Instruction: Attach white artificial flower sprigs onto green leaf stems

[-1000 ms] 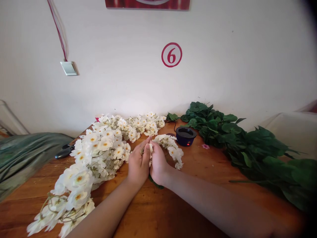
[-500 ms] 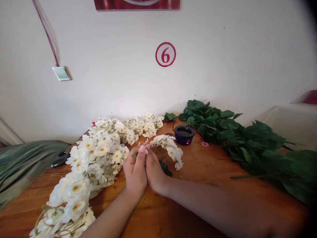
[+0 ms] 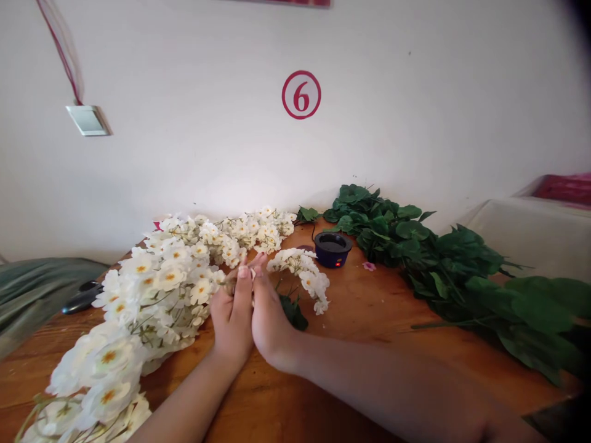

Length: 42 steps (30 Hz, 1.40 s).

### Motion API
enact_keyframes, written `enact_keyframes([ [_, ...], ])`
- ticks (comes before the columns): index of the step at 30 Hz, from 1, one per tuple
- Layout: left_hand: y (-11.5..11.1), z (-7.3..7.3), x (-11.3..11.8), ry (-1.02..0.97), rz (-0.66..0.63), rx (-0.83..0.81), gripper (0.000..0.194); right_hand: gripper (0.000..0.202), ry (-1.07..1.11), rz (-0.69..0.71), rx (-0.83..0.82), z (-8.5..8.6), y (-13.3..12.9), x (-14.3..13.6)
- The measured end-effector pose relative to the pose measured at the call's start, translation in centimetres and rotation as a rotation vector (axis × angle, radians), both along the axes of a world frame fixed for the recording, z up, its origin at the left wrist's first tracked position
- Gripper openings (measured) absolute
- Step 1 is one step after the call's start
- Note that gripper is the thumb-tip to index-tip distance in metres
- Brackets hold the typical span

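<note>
My left hand [image 3: 232,317] and my right hand [image 3: 269,320] are pressed side by side on the wooden table [image 3: 351,320], fingers pointing away from me. Their fingertips pinch the stem end of a small white flower sprig [image 3: 302,274] that curves off to the right. A dark green leaf [image 3: 292,311] lies just right of my right hand. A large heap of white artificial flowers [image 3: 157,289] lies against my left hand and runs toward the near left corner.
A small dark blue pot [image 3: 332,249] with a red light stands behind the sprig. Green leafy branches [image 3: 443,264] are piled along the right side. A tiny pink flower [image 3: 368,266] lies near the pot. A dark green cloth [image 3: 41,289] and a black tool [image 3: 80,296] are at left.
The view has swung right, so everything sits further left in the picture. My hands stay together on the sprig, and the green leaf has come out from under my right hand.
</note>
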<state>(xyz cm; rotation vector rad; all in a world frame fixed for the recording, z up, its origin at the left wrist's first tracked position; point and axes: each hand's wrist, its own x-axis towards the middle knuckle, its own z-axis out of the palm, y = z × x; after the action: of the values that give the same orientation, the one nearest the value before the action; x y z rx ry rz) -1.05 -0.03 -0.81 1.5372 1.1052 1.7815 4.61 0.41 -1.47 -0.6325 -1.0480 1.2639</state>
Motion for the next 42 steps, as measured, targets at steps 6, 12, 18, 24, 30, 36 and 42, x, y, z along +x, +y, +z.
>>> enact_keyframes([
  [6, -0.8, 0.8, 1.1, -0.133, 0.032, -0.173, 0.042, 0.057, -0.181, 0.079, -0.016, -0.2, 0.2, 0.4],
  [12, -0.7, -0.1, 1.9, -0.126, 0.047, -0.233, 0.047, 0.046, -0.054, 0.011, -0.071, 0.2, 0.1, 1.0],
  [18, -0.2, -0.6, 2.0, -0.088, 0.012, -0.244, 0.049, 0.042, -0.082, -0.065, -0.046, -0.4, 0.9, 1.3],
  [24, 0.3, 0.4, 1.3, 0.013, -0.018, -0.133, 0.051, 0.048, -0.263, -0.136, 0.153, 1.4, 2.1, 2.9],
  [30, 1.6, -1.0, 0.7, -0.148, -0.123, -0.146, 0.061, 0.047, -0.312, -0.265, 0.194, 5.6, 5.7, 8.5],
  [36, 2.8, -1.4, -0.2, 0.071, -0.025, -0.239, 0.033, 0.038, -1.094, -0.574, 0.218, 9.2, 9.0, 17.0],
  [42, 3.6, -3.0, -0.8, 0.411, -0.005, -0.244, 0.029, 0.025, -1.625, -0.778, 0.04, 9.5, 11.2, 20.9],
])
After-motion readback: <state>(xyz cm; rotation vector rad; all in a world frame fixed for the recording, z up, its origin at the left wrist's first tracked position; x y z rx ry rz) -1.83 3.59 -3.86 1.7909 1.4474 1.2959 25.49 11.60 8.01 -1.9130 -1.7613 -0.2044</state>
